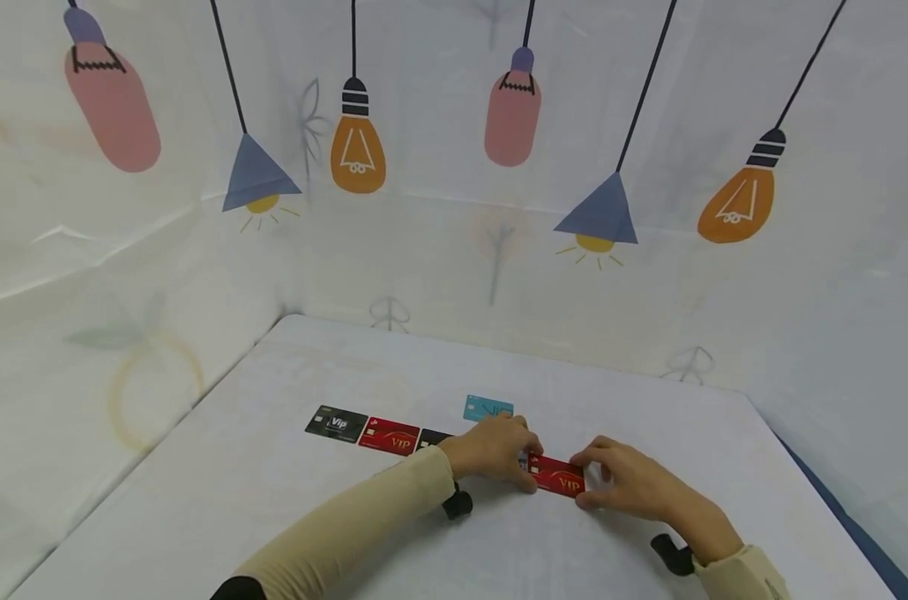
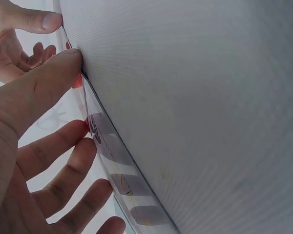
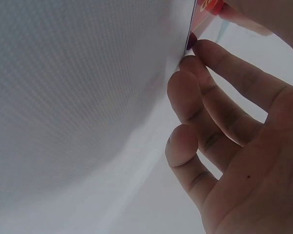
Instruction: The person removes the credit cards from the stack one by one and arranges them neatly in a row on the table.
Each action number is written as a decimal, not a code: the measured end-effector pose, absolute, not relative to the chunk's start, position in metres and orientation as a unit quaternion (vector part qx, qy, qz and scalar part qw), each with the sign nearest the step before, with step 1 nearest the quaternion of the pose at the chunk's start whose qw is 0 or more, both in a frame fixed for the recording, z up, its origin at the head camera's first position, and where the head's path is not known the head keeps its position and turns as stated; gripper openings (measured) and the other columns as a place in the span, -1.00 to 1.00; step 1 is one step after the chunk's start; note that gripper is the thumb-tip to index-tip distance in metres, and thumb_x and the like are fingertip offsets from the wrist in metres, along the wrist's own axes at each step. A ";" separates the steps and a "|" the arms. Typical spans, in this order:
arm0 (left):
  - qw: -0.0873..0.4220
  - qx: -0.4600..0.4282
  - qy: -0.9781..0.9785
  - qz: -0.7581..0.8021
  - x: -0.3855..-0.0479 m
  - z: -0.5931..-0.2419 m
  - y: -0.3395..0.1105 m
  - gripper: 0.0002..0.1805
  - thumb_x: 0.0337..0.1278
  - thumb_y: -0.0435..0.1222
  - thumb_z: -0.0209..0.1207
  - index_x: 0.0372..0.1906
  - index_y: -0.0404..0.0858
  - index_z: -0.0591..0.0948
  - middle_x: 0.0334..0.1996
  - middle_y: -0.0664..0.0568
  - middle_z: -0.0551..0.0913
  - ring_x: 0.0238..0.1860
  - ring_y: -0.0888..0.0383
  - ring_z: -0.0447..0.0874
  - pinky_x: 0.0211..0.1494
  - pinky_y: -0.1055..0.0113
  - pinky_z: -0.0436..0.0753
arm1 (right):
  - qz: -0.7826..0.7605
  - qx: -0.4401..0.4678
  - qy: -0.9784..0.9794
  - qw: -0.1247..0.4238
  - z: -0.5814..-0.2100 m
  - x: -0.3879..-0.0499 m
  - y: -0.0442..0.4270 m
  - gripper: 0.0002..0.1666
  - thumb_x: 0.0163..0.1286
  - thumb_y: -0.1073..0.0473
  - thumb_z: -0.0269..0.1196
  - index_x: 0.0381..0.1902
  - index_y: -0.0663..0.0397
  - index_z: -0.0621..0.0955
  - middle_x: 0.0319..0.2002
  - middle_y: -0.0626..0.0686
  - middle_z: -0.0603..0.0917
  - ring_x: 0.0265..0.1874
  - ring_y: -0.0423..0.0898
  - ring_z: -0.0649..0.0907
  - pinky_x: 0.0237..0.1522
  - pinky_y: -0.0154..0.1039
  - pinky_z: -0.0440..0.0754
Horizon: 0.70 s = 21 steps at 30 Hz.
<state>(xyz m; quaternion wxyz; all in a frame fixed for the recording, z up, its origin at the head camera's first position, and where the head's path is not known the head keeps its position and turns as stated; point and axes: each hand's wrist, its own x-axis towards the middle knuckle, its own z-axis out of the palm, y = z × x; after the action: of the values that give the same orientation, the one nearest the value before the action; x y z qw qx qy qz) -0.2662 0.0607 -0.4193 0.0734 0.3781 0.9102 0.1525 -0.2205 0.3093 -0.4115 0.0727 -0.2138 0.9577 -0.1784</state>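
Observation:
A red VIP card (image 1: 557, 476) lies at the right end of a slanting row of cards in the head view. My left hand (image 1: 495, 450) pinches its left end between thumb and fingertips. At the opposite end, my right hand (image 1: 634, 483) holds the right edge, with the thumb at the near corner and a finger at the far one. Under the left hand, another card is mostly hidden. In the right wrist view, the red card (image 3: 203, 13) touches the fingertips, and the other fingers curl loosely above the table.
Further left in the row lie a black Vip card (image 1: 337, 423), a second red VIP card (image 1: 389, 436) and a partly covered black card (image 1: 430, 439). A teal card (image 1: 487, 407) lies behind the row. Lamp-patterned cloth (image 1: 439, 242) surrounds the white table (image 1: 222, 467).

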 end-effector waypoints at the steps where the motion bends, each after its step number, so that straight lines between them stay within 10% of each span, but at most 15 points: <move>1: 0.073 0.377 0.910 0.153 -0.267 -0.419 0.061 -0.47 -0.01 0.08 0.50 0.11 0.05 0.73 -0.20 0.27 0.57 -0.17 0.29 0.38 -0.09 0.39 0.43 | -0.177 -0.214 0.958 0.072 -0.411 -0.221 0.310 -0.40 0.09 -0.19 0.55 0.04 -0.06 0.72 -0.08 -0.13 0.60 -0.21 -0.11 0.53 -0.29 -0.30 0.57; 21: 0.038 0.369 0.907 0.199 -0.307 -0.391 0.028 -0.42 0.10 -0.06 0.47 0.23 -0.12 0.65 0.07 0.06 0.65 0.01 0.14 0.51 0.06 0.31 0.56 | -0.183 -0.211 0.960 -0.019 -0.396 -0.247 0.302 -0.37 0.29 -0.04 0.45 0.26 0.06 0.60 -0.04 0.02 0.70 -0.23 -0.13 0.55 -0.34 -0.29 0.57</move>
<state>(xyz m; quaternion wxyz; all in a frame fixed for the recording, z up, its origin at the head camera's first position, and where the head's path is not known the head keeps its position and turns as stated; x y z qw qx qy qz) -0.3067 0.0281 -0.3910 0.0377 0.3690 0.9072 0.1988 -0.2475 0.3020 -0.3956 -0.0189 -0.2109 0.9600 -0.1834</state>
